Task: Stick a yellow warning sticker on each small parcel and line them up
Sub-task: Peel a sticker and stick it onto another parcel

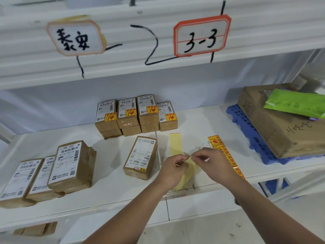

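Left: three unstickered parcels (52, 171) lie grouped on the white shelf (109, 187). Rear centre: a row of stickered parcels (136, 115), each bearing a yellow warning sticker. Centre: a single unlabelled parcel (139, 156) lies flat. The left hand (173, 169) pinches the pale yellow backing strip (175, 143); the right hand (213, 162) pinches a small piece at the same spot, fingertips nearly touching. Right: the sticker strip (222, 150), beside a blue pallet (246, 127) carrying a cardboard box (281, 127).
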